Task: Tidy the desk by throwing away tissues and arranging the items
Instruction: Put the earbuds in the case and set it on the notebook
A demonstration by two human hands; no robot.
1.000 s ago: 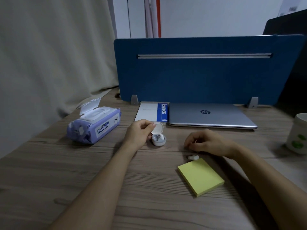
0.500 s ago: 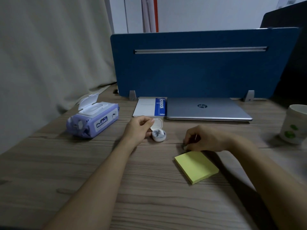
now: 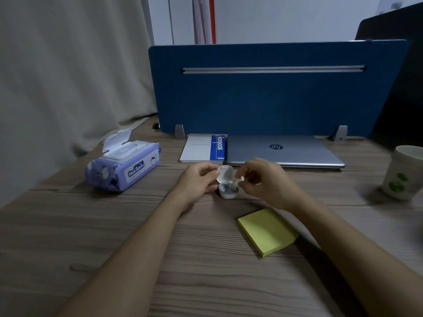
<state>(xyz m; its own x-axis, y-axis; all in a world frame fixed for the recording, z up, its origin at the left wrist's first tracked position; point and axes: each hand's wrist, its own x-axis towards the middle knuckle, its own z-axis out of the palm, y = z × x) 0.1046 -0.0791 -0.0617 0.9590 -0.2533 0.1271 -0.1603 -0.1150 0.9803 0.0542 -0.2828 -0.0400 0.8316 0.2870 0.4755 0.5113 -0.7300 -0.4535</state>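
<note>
The left hand (image 3: 199, 181) rests on the wooden table (image 3: 114, 236) with its fingers curled round the small white earbud case (image 3: 226, 185), steadying it by the open lid, which stands upright above the bowl-shaped base. The right hand (image 3: 263, 181) is just to the other side of the case, thumb and forefinger pinching a small white earbud (image 3: 240, 179) right over the open base; whether the earbud already touches the inside of the case cannot be told. Something dark and greyish lies inside the base, too blurred to make out. Near the right hand, towards the person, lies a yellow pad of sticky notes (image 3: 267, 231), flat and turned at an angle. Well out beyond the left hand, away from the right one, sits a purple pack of wet wipes (image 3: 124, 168) with its white flip lid standing open. Past both hands, further from the person, a white notebook with a blue spine (image 3: 203, 148) lies flat just beside a closed silver laptop (image 3: 281, 151), both lined up against a blue divider panel (image 3: 270, 92). Far out to the right hand's outer side stands a white cup with green spots (image 3: 404, 172), partly cut off by the frame edge. A pale curtain (image 3: 68, 65) hangs beyond the wipes.
</note>
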